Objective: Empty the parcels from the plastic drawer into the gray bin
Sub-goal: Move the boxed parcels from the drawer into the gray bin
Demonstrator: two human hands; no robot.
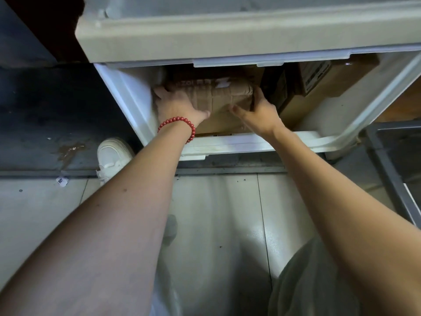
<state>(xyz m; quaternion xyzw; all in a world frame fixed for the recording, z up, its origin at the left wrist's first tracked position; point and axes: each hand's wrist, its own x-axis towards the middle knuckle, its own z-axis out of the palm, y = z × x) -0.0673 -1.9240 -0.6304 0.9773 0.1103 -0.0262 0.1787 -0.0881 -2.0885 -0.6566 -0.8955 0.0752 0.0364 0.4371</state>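
The white plastic drawer (239, 144) stands pulled out of its cabinet, with cardboard parcels inside. Both arms reach into it. My left hand (177, 106), with a red bead bracelet at the wrist, grips the left end of a brown taped cardboard parcel (218, 99). At the parcel's right end, my right hand (259, 110) holds it with fingers over the far edge and thumb on the near face. More brown boxes (319, 85) lie to the right in the drawer. The gray bin is out of sight.
The cabinet's upper frame (205, 39) overhangs the drawer. A white shoe (114, 156) stands on the floor at the drawer's left. A metal frame (387, 169) runs along the right. Pale floor tiles (227, 213) lie below the arms.
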